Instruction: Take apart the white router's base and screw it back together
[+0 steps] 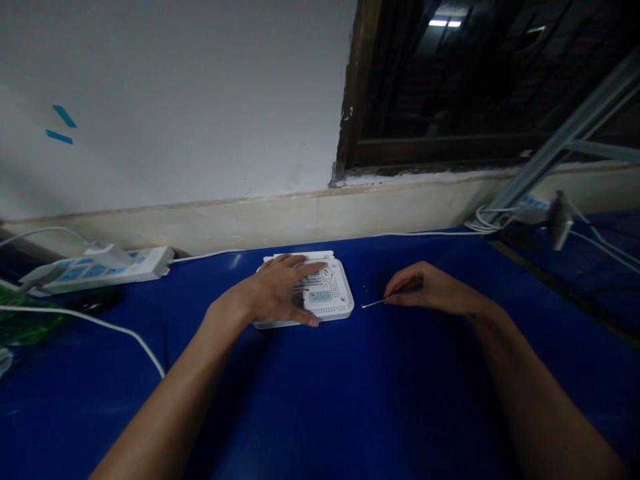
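A white router [340, 305] lies underside up on the blue table, showing its vent holes and a pale label. Across its left half rests my left hand [275, 288], fingers spread and the thumb along the near edge. To the right of the router my right hand [417, 285] is closed, pinching a thin screwdriver [373, 304]. Its slim metal shaft points left toward the router, with the tip just above or on the table. My fingers hide the other end. A few tiny dark pieces, perhaps screws [366, 289], lie between the router and my right hand.
A white power strip [110, 270] with a plugged-in adapter lies at the left, near green plastic [35, 320] and a loose white cable [125, 331]. A wall and window stand behind the table [320, 400]. A metal post [540, 170] and coiled cables are at the right.
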Available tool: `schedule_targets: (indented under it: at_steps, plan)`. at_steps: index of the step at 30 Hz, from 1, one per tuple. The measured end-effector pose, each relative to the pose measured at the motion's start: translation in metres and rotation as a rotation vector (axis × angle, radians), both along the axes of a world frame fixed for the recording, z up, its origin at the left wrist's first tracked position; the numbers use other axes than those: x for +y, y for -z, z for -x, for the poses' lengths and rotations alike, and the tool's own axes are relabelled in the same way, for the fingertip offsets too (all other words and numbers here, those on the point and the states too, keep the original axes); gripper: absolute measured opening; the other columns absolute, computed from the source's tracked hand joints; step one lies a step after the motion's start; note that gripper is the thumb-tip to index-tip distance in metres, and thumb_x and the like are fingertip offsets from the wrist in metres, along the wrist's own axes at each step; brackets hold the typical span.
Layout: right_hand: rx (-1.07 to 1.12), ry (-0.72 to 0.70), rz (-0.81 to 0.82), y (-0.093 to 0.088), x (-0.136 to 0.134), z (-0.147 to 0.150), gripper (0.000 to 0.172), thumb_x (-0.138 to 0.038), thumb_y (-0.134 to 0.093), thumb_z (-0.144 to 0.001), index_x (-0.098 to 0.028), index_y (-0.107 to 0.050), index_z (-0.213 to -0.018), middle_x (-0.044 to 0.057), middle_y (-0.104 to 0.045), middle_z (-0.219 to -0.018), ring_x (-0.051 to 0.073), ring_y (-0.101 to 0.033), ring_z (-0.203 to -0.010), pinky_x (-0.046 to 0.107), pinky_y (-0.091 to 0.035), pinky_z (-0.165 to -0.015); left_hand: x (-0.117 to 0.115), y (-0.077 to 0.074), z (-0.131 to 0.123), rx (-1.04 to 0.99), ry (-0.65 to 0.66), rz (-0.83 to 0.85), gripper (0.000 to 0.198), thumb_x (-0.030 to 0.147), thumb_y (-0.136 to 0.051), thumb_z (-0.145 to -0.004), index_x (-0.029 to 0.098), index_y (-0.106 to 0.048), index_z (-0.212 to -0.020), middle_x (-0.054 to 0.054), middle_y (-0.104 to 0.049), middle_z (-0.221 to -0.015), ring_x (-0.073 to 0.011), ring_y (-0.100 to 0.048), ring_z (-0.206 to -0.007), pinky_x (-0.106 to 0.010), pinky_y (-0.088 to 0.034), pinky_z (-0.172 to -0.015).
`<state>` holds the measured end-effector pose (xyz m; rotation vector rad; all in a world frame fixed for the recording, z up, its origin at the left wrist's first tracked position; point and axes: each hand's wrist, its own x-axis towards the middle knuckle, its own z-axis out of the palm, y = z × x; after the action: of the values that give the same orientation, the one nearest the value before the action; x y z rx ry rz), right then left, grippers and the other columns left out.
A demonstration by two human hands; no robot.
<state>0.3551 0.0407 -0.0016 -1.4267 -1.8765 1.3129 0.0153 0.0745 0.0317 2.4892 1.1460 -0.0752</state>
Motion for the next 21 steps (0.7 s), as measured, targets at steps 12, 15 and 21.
schedule_targets:
  at_steps: [12, 15, 21]
  plan:
    - [0.164, 0.278, -0.168, -0.003, 0.0, 0.035, 0.031, -0.046, -0.083, -0.073, -0.019, -0.08, -0.088, 0.005, -0.075, -0.073, 0.008, -0.046, -0.045, 0.022, -0.029, -0.039, -0.001, -0.005, -0.002, 0.029, 0.007, -0.003, 0.111, 0.059, -0.083, -0.073, 0.031, -0.023, -0.162, -0.012, -0.032, -0.165, -0.0345, -0.027, -0.152, -0.051, -0.025, -0.122]
    - [0.172, 0.323, -0.207, 0.002, 0.003, 0.048, 0.031, -0.046, -0.083, -0.073, -0.019, -0.08, -0.088, 0.005, -0.074, -0.072, 0.008, -0.046, -0.047, 0.023, -0.031, -0.041, -0.001, -0.007, -0.002, 0.044, -0.003, 0.005, 0.112, 0.062, -0.082, -0.073, 0.031, -0.022, -0.162, -0.011, -0.03, -0.166, -0.0344, -0.025, -0.153, -0.052, -0.023, -0.122]
    - [0.181, 0.388, -0.211, 0.01, 0.006, 0.055, 0.032, -0.047, -0.082, -0.075, -0.021, -0.079, -0.093, 0.005, -0.075, -0.075, 0.01, -0.047, -0.047, 0.024, -0.033, -0.04, -0.002, -0.008, -0.003, 0.078, -0.017, 0.018, 0.114, 0.062, -0.083, -0.072, 0.03, -0.021, -0.162, -0.011, -0.028, -0.167, -0.0343, -0.024, -0.154, -0.052, -0.023, -0.122]
